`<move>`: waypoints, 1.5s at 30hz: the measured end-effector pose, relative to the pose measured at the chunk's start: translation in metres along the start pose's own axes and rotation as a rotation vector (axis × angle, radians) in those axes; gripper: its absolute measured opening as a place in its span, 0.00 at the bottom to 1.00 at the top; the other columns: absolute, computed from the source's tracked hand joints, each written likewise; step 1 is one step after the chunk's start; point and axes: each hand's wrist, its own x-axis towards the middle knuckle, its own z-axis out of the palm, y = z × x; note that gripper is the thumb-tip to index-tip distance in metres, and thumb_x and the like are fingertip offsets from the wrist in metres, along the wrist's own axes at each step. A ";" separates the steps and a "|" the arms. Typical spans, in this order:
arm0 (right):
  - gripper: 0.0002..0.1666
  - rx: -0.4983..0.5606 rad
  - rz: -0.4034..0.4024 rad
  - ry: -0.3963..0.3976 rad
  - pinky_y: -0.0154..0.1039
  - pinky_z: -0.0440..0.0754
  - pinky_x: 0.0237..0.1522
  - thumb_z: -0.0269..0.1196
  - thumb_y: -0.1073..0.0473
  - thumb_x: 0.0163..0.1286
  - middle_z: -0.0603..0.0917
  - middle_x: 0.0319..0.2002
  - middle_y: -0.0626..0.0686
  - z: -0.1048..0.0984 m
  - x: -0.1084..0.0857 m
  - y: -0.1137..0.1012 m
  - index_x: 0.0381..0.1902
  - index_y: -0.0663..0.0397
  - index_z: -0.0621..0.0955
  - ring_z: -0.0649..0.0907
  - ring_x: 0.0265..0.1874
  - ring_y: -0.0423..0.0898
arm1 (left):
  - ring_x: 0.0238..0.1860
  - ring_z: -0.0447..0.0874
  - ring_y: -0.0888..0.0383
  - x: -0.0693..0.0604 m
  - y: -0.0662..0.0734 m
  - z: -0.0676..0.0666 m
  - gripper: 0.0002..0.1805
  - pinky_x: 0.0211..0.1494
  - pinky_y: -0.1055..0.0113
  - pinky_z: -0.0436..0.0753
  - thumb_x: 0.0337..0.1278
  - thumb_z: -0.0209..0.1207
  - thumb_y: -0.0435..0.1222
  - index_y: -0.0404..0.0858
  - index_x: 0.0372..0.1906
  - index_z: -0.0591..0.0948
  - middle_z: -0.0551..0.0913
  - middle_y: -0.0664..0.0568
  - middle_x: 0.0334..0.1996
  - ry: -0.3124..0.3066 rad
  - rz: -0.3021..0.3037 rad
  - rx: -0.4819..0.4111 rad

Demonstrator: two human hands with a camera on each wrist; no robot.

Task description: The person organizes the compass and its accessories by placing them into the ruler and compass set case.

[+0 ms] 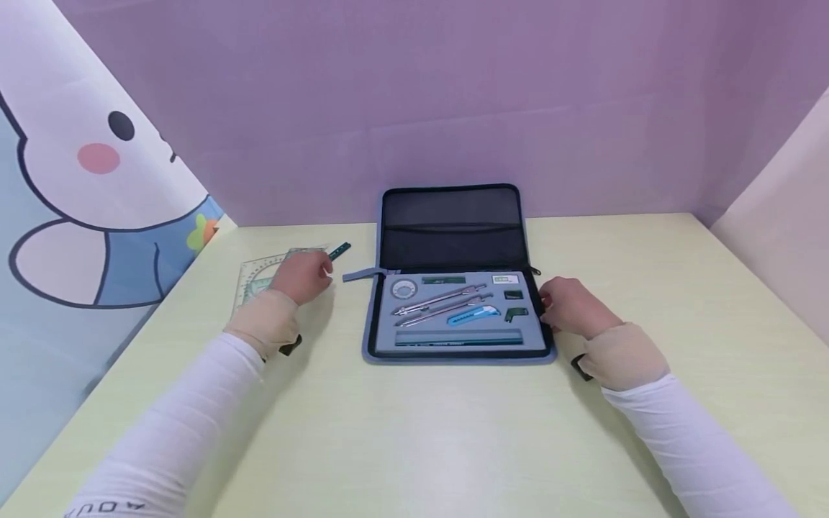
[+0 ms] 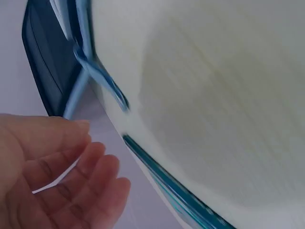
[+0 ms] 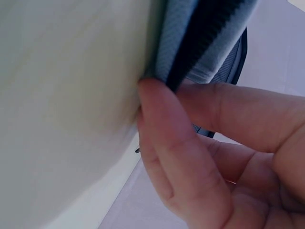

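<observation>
A blue zip case (image 1: 453, 252) lies unfolded on the table, its dark lid leaning back. Set in its grey tray are two silver compasses (image 1: 440, 301), a blue utility knife (image 1: 473, 315), a white ring-shaped item (image 1: 404, 289) and a dark green pencil (image 1: 453, 343). At the case's right edge, my right hand (image 1: 576, 308) pinches the zippered rim between thumb and fingers. Left of the case my left hand (image 1: 301, 278) hovers with loosely curled fingers, holding nothing. Beneath it are a clear protractor (image 1: 249, 277) and a dark green strip (image 1: 340, 251), partly hidden by the hand.
A blue strap (image 1: 360, 274) sticks out from the case's left side at the hinge. Small dark green pieces (image 1: 516, 314) and a white eraser-like block (image 1: 505, 280) sit in the tray. A purple cloth (image 1: 440, 108) hangs behind the table (image 1: 440, 432).
</observation>
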 end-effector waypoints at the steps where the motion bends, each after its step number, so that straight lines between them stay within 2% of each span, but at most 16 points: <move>1: 0.24 -0.001 0.000 -0.002 0.37 0.83 0.31 0.59 0.75 0.57 0.76 0.46 0.73 0.000 0.000 0.000 0.52 0.83 0.70 0.81 0.37 0.54 | 0.37 0.81 0.44 0.001 -0.006 0.000 0.09 0.43 0.52 0.78 0.51 0.58 0.28 0.28 0.39 0.80 0.83 0.38 0.35 0.000 -0.023 0.005; 7: 0.24 -0.008 -0.007 0.002 0.38 0.83 0.32 0.59 0.75 0.58 0.76 0.46 0.73 0.000 0.000 0.000 0.52 0.83 0.70 0.81 0.37 0.55 | 0.38 0.80 0.41 0.003 -0.033 -0.001 0.09 0.43 0.50 0.77 0.52 0.56 0.29 0.29 0.38 0.81 0.83 0.36 0.38 -0.045 -0.150 0.046; 12: 0.24 -0.009 -0.012 0.003 0.37 0.83 0.32 0.59 0.75 0.58 0.76 0.47 0.74 0.000 -0.001 0.000 0.52 0.83 0.70 0.81 0.37 0.55 | 0.37 0.79 0.41 0.000 -0.043 0.000 0.08 0.44 0.49 0.77 0.53 0.55 0.28 0.28 0.36 0.81 0.82 0.34 0.37 -0.100 -0.201 0.071; 16: 0.24 -0.012 -0.010 0.004 0.37 0.83 0.32 0.59 0.75 0.58 0.76 0.46 0.73 0.000 0.000 0.000 0.52 0.83 0.70 0.81 0.37 0.54 | 0.38 0.79 0.40 0.000 -0.048 0.002 0.08 0.46 0.48 0.76 0.52 0.56 0.27 0.27 0.36 0.81 0.82 0.33 0.38 -0.117 -0.204 0.092; 22: 0.23 -0.013 -0.011 0.005 0.37 0.83 0.31 0.58 0.75 0.58 0.76 0.46 0.73 0.000 0.001 0.000 0.52 0.83 0.70 0.81 0.36 0.54 | 0.40 0.80 0.37 0.001 -0.052 0.007 0.09 0.46 0.47 0.77 0.50 0.56 0.27 0.27 0.37 0.82 0.82 0.32 0.38 -0.109 -0.180 0.113; 33: 0.24 -0.007 0.004 -0.006 0.37 0.83 0.31 0.58 0.75 0.59 0.76 0.47 0.73 0.000 0.000 -0.002 0.53 0.83 0.70 0.81 0.37 0.54 | 0.37 0.79 0.39 0.001 -0.046 0.005 0.08 0.44 0.48 0.77 0.50 0.56 0.26 0.27 0.36 0.81 0.82 0.33 0.36 -0.105 -0.173 0.106; 37: 0.24 -0.006 0.005 -0.005 0.37 0.83 0.31 0.58 0.75 0.59 0.76 0.47 0.73 0.000 0.000 -0.001 0.53 0.83 0.70 0.81 0.37 0.54 | 0.39 0.79 0.40 0.002 -0.043 0.006 0.09 0.46 0.48 0.76 0.52 0.54 0.26 0.28 0.38 0.81 0.82 0.34 0.38 -0.102 -0.166 0.097; 45: 0.24 -0.006 -0.003 0.002 0.37 0.83 0.31 0.58 0.75 0.58 0.76 0.46 0.73 0.000 -0.001 0.000 0.52 0.83 0.70 0.81 0.36 0.54 | 0.39 0.80 0.42 -0.002 -0.018 0.003 0.11 0.45 0.50 0.77 0.51 0.53 0.24 0.28 0.38 0.82 0.83 0.36 0.38 -0.079 -0.102 0.093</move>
